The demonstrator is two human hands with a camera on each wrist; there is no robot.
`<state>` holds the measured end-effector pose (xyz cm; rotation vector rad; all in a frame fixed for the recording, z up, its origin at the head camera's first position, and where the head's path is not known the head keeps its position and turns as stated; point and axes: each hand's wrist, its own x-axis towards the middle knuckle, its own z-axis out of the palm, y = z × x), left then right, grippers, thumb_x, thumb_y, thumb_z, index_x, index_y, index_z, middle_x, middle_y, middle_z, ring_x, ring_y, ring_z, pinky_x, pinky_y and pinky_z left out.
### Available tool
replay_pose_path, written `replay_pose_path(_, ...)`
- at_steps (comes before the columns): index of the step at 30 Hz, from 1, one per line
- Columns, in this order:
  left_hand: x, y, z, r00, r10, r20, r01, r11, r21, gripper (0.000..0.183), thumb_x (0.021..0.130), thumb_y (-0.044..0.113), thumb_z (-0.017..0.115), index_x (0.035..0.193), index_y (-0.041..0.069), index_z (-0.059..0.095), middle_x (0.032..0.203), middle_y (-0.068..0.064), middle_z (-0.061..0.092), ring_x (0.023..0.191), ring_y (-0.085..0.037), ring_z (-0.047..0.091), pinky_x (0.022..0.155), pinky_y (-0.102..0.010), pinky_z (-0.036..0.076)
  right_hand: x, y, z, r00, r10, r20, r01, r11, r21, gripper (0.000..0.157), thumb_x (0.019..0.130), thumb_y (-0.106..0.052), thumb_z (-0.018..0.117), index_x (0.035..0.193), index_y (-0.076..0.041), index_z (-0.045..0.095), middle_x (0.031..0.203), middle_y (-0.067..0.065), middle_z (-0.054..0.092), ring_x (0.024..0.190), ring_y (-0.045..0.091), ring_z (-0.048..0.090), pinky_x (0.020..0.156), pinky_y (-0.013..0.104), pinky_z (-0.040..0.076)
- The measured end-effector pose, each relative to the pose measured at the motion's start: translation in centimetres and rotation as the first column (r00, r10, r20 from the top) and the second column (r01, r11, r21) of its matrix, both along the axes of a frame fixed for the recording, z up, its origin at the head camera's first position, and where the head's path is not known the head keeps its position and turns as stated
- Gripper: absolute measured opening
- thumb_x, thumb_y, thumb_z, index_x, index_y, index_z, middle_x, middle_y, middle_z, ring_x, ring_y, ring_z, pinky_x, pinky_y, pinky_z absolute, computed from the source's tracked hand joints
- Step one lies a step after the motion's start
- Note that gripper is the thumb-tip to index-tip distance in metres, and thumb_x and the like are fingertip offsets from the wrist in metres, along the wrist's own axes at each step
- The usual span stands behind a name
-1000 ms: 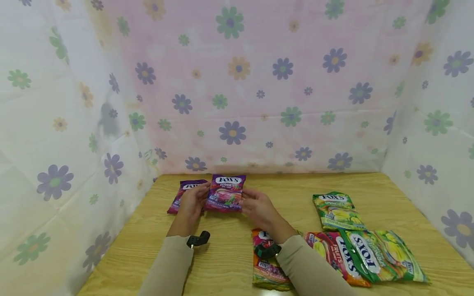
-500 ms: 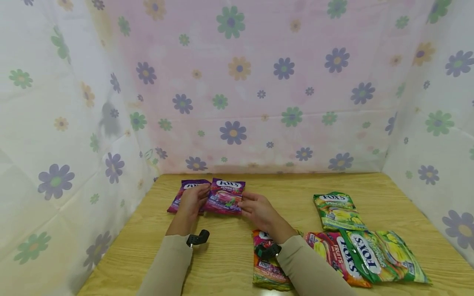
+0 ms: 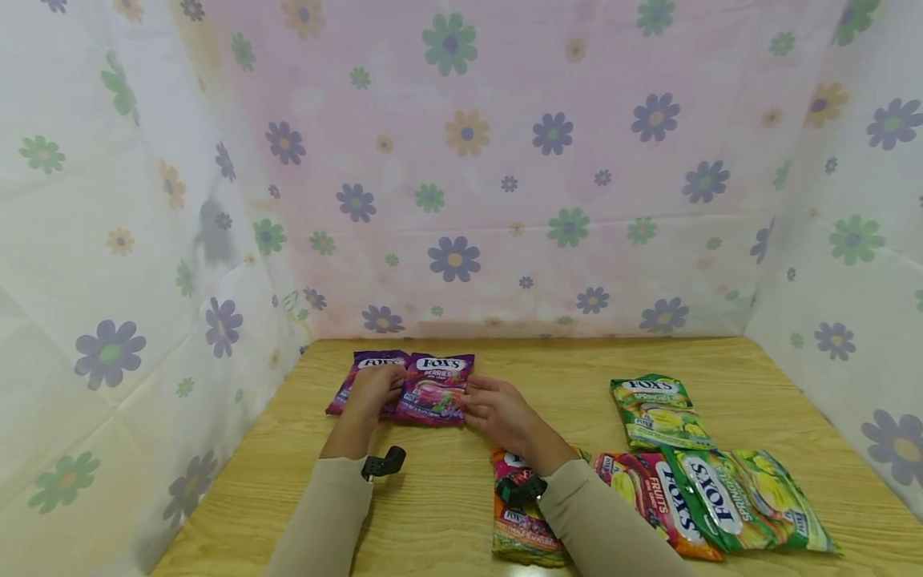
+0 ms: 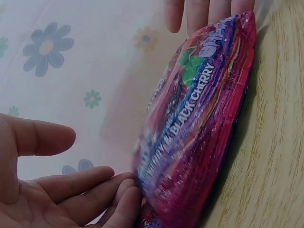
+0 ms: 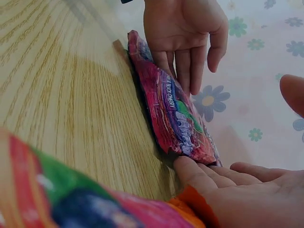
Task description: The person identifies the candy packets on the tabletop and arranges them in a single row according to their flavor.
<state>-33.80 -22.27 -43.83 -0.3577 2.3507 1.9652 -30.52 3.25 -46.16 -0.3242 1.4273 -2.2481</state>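
Observation:
A purple bag of berries candy lies on the wooden table, between my two hands. Its left edge meets a second purple candy bag, which my left hand partly covers. In the left wrist view, the left fingers touch the berries bag's near edge, thumb raised apart. My right hand is at the opposite edge; in the right wrist view its extended fingertips touch the bag's corner, and the thumb stands clear of it. Neither hand curls round the bag.
An orange-and-red candy bag lies under the right wrist. To its right are a red fruits bag and green spring tea bags, with another green bag behind. Flowered cloth surrounds the wooden table.
The berries bag has come down from a raised, more upright position to lie flat on the table, slightly nearer. Both hands have stayed at its sides, and the left fingers have lowered a little.

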Motion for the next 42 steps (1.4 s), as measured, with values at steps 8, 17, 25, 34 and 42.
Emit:
replay_pose_path(8, -0.1, 0.1, -0.3, 0.999, 0.001, -0.052, -0.009, 0.989, -0.150, 0.044, 0.102, 0.026, 0.058, 0.135, -0.002, 0.064, 0.132, -0.020, 0.064, 0.117, -0.032, 0.065, 0.104, -0.045, 0.054, 0.1, 0.1, -0.2, 0.995, -0.056, 0.078, 0.055, 0.998, 0.013, 0.067, 0.105, -0.012, 0.049, 0.163, 0.001, 0.018, 0.168, 0.027, 0.020, 0.155, 0.044, 0.025, 0.121, 0.060, 0.033)
replay_pose_path(17, -0.3, -0.3, -0.6, 0.999, 0.011, -0.048, -0.015, 0.996, -0.089, 0.045, 0.104, 0.023, 0.055, 0.138, -0.006, 0.061, 0.141, -0.023, 0.061, 0.125, -0.033, 0.063, 0.112, -0.045, 0.050, 0.0, 0.2, 0.0, 0.995, 0.033, 0.098, -0.026, 0.997, -0.075, 0.074, 0.103, -0.015, 0.051, 0.165, -0.001, 0.013, 0.168, 0.026, 0.017, 0.157, 0.042, 0.023, 0.121, 0.062, 0.032)
replay_pose_path(25, -0.5, -0.3, -0.8, 0.999, -0.015, -0.045, 0.012, 0.998, -0.062, 0.047, 0.103, 0.021, 0.056, 0.141, -0.007, 0.057, 0.150, -0.023, 0.052, 0.137, -0.036, 0.055, 0.117, -0.045, 0.043, -0.1, 0.2, -0.3, 0.995, 0.104, 0.002, -0.103, 0.987, -0.119, 0.070, 0.105, -0.006, 0.044, 0.165, -0.001, 0.008, 0.171, 0.024, 0.008, 0.160, 0.040, 0.012, 0.125, 0.061, 0.020)
replay_pose_path(34, -0.8, -0.5, -1.2, 0.998, -0.035, -0.055, 0.033, 0.998, -0.044, 0.046, 0.106, 0.020, 0.052, 0.142, -0.008, 0.057, 0.155, -0.024, 0.047, 0.143, -0.038, 0.049, 0.119, -0.046, 0.040, -0.5, 0.2, -0.5, 0.991, 0.134, -0.011, -0.134, 0.984, -0.118, 0.067, 0.108, -0.014, 0.036, 0.166, -0.003, 0.004, 0.174, 0.018, 0.003, 0.161, 0.036, 0.006, 0.127, 0.060, 0.016)
replay_pose_path(42, -0.7, -0.4, -1.2, 0.999, -0.029, -0.044, 0.028, 0.999, -0.031, 0.048, 0.107, 0.021, 0.051, 0.145, -0.009, 0.052, 0.152, -0.026, 0.050, 0.144, -0.038, 0.048, 0.120, -0.047, 0.039, -0.5, 0.1, -0.5, 0.992, 0.127, -0.007, -0.127, 0.986, -0.109, 0.066, 0.108, -0.015, 0.034, 0.166, -0.003, 0.005, 0.174, 0.019, 0.003, 0.161, 0.037, 0.007, 0.127, 0.061, 0.014)
